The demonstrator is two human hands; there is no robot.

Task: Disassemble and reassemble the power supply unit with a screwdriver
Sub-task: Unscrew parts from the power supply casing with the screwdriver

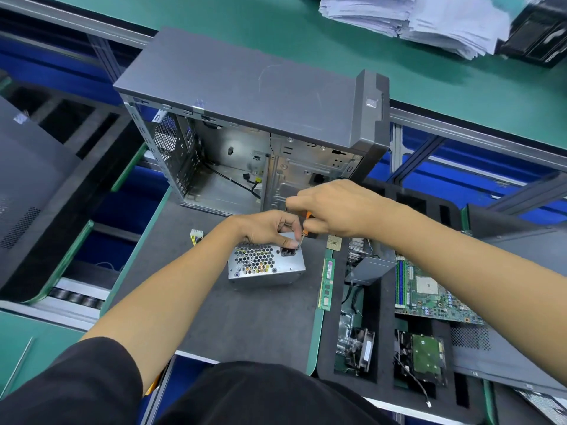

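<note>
The power supply unit [266,263], a small silver metal box with a honeycomb vent, sits on the dark grey mat [233,317] in front of me, just before the open computer case [254,124]; the case stands upright with its side off, and inside it I see bare metal walls and a few loose black cables; to my right a black foam tray [383,326] holds a motherboard [435,292], a hard drive [425,358] and a cooler with fan [357,348], each in its own recess; a memory stick [326,283] lies along the tray's left edge; my left hand [270,228] rests on the unit's top, fingertips pinched together near its power socket; my right hand [334,210] curls around an orange-handled screwdriver [306,223], its tip pointing down at the unit's top right corner.
</note>
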